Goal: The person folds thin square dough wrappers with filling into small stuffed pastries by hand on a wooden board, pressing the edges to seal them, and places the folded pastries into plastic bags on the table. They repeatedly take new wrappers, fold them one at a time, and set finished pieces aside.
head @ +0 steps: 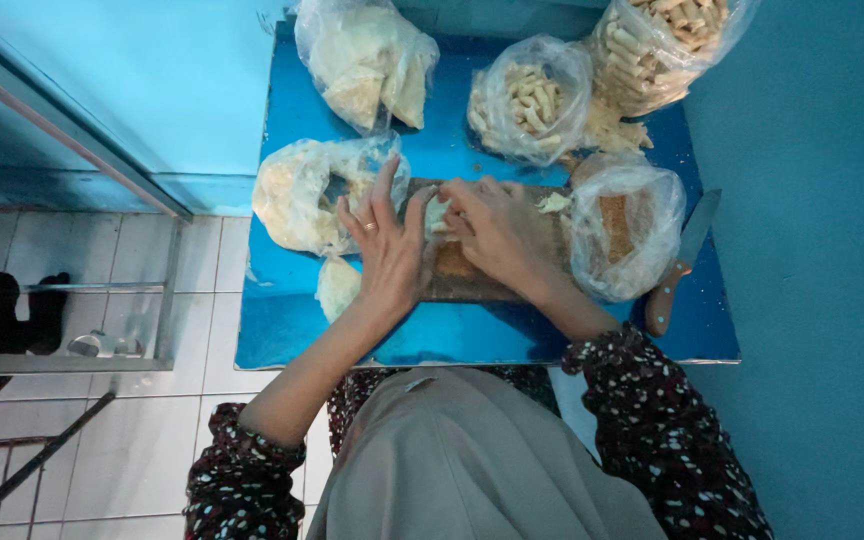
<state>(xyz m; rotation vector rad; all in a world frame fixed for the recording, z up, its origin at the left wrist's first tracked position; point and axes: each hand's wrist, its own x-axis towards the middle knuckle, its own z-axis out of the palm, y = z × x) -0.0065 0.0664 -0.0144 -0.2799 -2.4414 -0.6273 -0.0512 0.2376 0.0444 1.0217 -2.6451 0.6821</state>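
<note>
Left hand [389, 252], fingers spread, and right hand [497, 232] pinch pale dough [437, 213] over the wooden board [467, 282]; clear bags [624, 225] crowd the table's [302, 335] far edge.

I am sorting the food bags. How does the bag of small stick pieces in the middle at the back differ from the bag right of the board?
The middle back bag holds pale short sticks; the right bag holds brown crumb-like filling. The middle back bag sits away from the hands; the right bag lies beside the right hand. Both are clear plastic.
</note>
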